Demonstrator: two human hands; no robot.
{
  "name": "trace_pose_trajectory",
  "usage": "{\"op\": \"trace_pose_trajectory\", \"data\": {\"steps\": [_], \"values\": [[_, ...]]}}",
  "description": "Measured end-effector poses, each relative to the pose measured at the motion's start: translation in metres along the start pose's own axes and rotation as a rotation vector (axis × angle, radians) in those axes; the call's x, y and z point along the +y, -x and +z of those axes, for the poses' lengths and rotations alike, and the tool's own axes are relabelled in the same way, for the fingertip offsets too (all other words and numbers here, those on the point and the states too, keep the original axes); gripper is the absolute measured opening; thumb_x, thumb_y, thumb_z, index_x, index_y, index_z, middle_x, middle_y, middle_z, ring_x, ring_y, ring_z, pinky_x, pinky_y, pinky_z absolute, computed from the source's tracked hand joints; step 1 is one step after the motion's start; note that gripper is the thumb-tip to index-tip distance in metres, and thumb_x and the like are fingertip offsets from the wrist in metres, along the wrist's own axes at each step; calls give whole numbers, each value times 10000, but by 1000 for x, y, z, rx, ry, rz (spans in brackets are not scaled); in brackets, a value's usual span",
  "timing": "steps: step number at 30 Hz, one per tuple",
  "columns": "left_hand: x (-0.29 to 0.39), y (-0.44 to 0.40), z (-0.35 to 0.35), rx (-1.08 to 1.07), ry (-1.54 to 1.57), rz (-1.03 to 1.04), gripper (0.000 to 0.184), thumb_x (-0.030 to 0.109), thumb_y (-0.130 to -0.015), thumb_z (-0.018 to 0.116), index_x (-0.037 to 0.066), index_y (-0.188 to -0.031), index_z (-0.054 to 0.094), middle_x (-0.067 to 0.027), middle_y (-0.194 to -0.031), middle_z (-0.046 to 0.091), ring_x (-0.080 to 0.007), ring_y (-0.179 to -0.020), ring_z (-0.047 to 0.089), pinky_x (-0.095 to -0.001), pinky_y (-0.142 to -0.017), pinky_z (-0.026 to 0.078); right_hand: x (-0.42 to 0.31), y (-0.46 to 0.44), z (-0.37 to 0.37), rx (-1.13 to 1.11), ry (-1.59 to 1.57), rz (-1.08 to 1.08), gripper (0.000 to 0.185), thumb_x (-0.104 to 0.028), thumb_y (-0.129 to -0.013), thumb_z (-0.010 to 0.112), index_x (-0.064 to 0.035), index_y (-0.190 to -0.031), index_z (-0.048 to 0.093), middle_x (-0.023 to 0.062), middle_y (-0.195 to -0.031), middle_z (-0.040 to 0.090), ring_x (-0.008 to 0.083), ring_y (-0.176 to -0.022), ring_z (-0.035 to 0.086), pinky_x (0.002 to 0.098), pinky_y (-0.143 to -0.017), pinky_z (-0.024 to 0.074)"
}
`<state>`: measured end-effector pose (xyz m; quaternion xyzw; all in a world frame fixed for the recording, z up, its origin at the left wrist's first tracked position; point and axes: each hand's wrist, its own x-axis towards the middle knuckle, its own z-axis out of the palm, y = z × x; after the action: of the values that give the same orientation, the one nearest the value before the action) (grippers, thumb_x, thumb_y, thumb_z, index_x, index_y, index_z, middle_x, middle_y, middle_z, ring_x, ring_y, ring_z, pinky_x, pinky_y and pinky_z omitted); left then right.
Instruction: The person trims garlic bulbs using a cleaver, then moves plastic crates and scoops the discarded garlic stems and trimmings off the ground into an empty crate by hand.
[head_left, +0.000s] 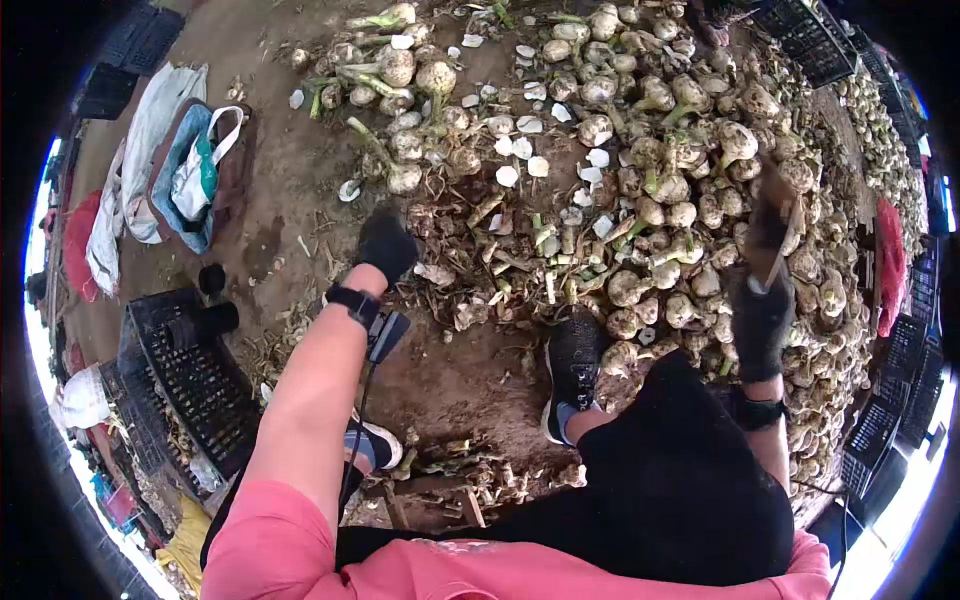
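Note:
My left hand (388, 245), in a dark glove, hangs over the dirt floor beside dry stalk scraps; its fingers are blurred and I cannot make out anything in them. On the right, my right hand (762, 320), also dark-gloved, is closed round a tool (783, 245) with a flat brownish blade, partly smeared by motion. Below and around it lies a large heap of garlic bulbs (690, 210). A smaller group of bulbs with green stems (395, 68) lies at the upper middle. Cut stalks and leaves (545, 245) are scattered between my hands.
Black crates stand at the lower left (195, 375), upper right (808, 38) and right edge (872, 430). Cloth bags (195, 180) lie at the upper left. My shoe (573, 365) touches the heap's near edge. A red sack (890, 265) is at the right.

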<state>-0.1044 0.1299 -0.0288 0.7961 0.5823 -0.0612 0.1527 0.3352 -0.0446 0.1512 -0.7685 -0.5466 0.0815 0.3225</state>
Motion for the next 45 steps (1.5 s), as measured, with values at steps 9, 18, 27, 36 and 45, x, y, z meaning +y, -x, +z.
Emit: {"op": "trace_pose_trajectory", "data": {"steps": [9,18,27,36,45], "values": [[119,76,-34,-578,2028,-105,468,121,-826,649,58,-1246,452,-119,-1083,587,-240,-991,591,-307,-837,482,-89,15,91,-511,-92,-351,135,-89,-710,624,-42,-799,534,108,-682,527,291,-621,558,387,-562,434],[108,78,72,-281,1422,317,378,183,-930,446,48,-1282,432,-99,-1287,470,-227,-1144,482,-386,-971,392,-104,21,80,-659,-82,-460,291,-228,-698,615,-51,-923,561,168,-772,572,383,-726,589,448,-610,471],[98,79,84,-591,1499,219,440,229,-920,442,79,-1328,369,-73,-1307,400,-211,-1172,417,-363,-980,340,-101,16,75,-625,-140,-475,269,-169,-671,619,-54,-906,555,160,-752,553,382,-717,578,441,-599,458],[153,97,-46,-378,1665,269,516,-23,-740,688,38,-1203,468,-66,-1108,584,-149,-1000,570,-297,-845,476,-58,16,72,-660,-573,127,161,-207,-833,599,-63,-903,606,58,-741,610,212,-647,593,332,-580,469],[195,94,-86,219,717,634,469,3,-695,697,55,-1118,500,-115,-997,614,-226,-891,611,-327,-824,481,-87,16,76,-596,-587,-95,272,-120,-755,656,-38,-1007,595,114,-903,616,195,-842,581,324,-752,459]]}}
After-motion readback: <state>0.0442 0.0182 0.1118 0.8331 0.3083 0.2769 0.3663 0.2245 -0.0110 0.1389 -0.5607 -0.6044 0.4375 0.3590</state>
